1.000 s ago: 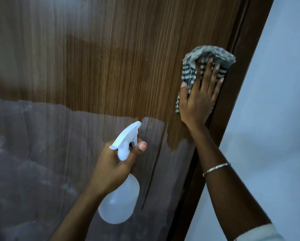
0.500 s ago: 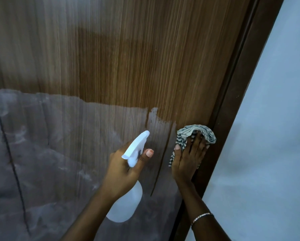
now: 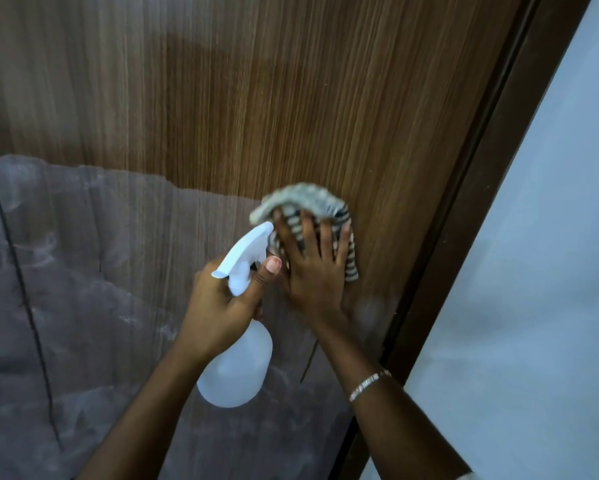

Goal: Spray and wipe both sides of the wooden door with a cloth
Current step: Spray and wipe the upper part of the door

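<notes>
Since half a second ago the cloth (image 3: 300,201) has slid away from the door frame (image 3: 464,237), which it was then pressed up against, and now sits farther from it and higher on the door (image 3: 256,98).

It is a bunched, striped rag, pale grey along its blurred top fold and dark-and-light banded below. The right hand (image 3: 312,271) lies flat on it, fingers straight and spread, pressing it against the wood without curling round it. A thin bracelet (image 3: 369,384) circles that wrist.

On the far side of the cloth from the door frame, the left hand (image 3: 222,306) is wrapped round the neck of a white spray bottle (image 3: 237,370), thumb up beside the trigger head, whose nozzle just meets the rag's edge. The round body of the bottle hangs below the fist.

The door shows brown, upright grain above. Lower down and away from the door frame, a cloudy grey layer (image 3: 66,271) with a ragged upper edge covers it. Beyond the door frame stands a pale wall (image 3: 533,271).
</notes>
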`<state>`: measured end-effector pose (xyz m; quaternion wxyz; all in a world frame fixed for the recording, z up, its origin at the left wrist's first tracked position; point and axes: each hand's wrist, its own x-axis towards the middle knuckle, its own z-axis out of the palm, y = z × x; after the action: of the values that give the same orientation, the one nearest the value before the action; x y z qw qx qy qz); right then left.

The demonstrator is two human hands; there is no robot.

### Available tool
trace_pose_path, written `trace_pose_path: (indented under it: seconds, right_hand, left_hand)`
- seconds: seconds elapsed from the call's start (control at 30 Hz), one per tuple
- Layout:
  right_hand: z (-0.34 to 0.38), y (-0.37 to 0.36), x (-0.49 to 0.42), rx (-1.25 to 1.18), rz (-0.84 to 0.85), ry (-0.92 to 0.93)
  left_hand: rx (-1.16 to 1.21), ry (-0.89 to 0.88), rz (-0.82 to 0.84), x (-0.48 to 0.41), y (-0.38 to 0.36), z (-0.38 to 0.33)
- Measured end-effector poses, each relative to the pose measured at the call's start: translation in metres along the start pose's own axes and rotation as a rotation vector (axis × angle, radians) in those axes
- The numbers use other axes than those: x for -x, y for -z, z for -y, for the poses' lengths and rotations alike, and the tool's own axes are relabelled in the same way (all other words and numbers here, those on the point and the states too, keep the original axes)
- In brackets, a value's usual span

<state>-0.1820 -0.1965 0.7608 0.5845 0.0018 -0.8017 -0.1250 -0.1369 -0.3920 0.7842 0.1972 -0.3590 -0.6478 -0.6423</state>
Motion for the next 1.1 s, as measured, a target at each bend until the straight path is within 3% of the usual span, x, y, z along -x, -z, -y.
trace_pose_path:
  seconds: [0.1,0.23,0.33,0.4,0.5,0.6,0.67,0.77,0.9,1.0,1.1]
  right_hand:
    - [-0.029,0.008,0.034,0.002,0.093,-0.015]
    - [-0.066,0.022,-0.015,0.026,-0.094,-0.372]
    - [-0.047,0.021,-0.053,-0.003,-0.196,-0.52]
    - [-0.015,0.018,-0.066,-0.024,-0.187,-0.498]
    - [0.03,0.01,-0.062,-0.021,-0.075,-0.239]
    - [0.013,0.009,-0.046,-0.032,-0.028,-0.07]
    - [-0.028,0.014,-0.026,-0.005,-0.03,-0.104]
    - [-0.085,0.024,0.006,0.03,-0.064,-0.306]
    - [-0.081,0.019,0.003,-0.013,-0.142,-0.471]
    - [-0.06,0.011,0.022,-0.037,-0.129,-0.472]
    - [-0.042,0.003,0.08,0.002,0.027,-0.363]
  left_hand:
    - [-0.004,0.039,-0.016,0.002,0.001,0.001]
    - [-0.007,0.088,-0.039,0.004,0.005,0.004]
    - [-0.024,0.084,-0.067,0.006,0.012,0.005]
    - [-0.017,0.061,-0.061,0.006,0.018,0.006]
    - [-0.04,0.028,-0.062,0.003,0.021,0.007]
    - [-0.058,0.025,-0.08,0.001,0.018,0.008]
    - [-0.05,0.028,-0.074,0.0,0.015,0.008]
    - [-0.023,0.069,-0.074,0.001,0.009,0.008]
    - [-0.005,0.097,-0.067,0.003,0.006,0.01]
    - [-0.002,0.105,-0.09,0.007,0.008,0.013]
    - [-0.011,0.131,-0.093,0.013,0.012,0.015]
